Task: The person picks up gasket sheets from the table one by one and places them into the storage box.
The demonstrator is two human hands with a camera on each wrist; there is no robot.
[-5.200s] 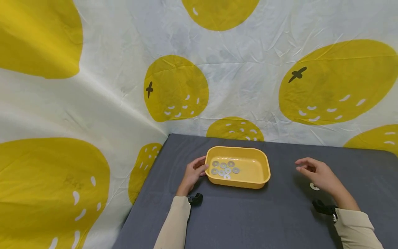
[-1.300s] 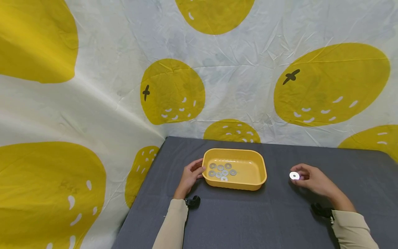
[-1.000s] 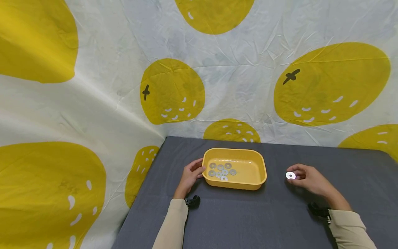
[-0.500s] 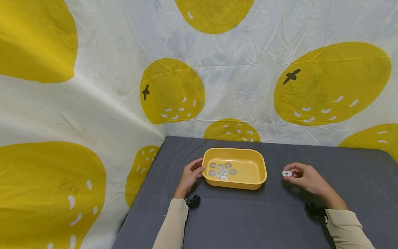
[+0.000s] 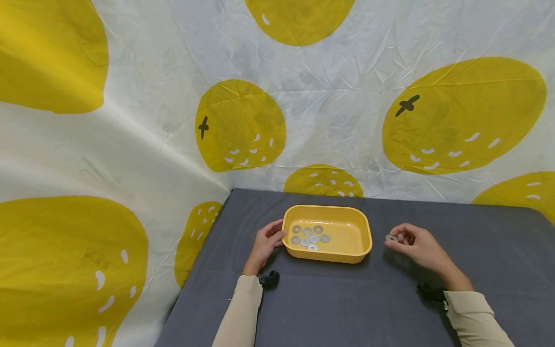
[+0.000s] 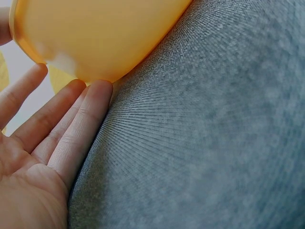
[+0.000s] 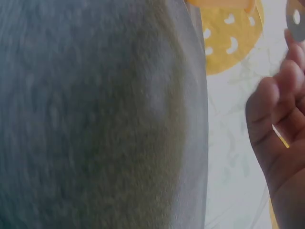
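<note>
A yellow plastic tray [image 5: 353,241] with rounded corners sits on the dark grey cloth, and several flat metal washers [image 5: 324,238] lie loose in its left half. My left hand [image 5: 265,243] holds the tray's left end, thumb over the rim and fingers against the outer wall; the left wrist view has those fingertips touching the wall [image 6: 105,38]. Right of the tray, apart from it, my right hand [image 5: 418,246] pinches one washer [image 5: 391,238] between thumb and fingertips above the cloth. Part of that washer [image 7: 296,19] shows at the top right of the right wrist view.
A grey cloth [image 5: 329,303] covers the table. Behind it and to the left hangs a white curtain [image 5: 338,120] printed with yellow fruit. Both wrists carry a black strap device; the left one [image 5: 270,279] hangs just above the cloth.
Over the last few seconds my right hand has picked up the washer from the cloth at the right and moved left toward the tray with it. The left hand stays at the tray.
</note>
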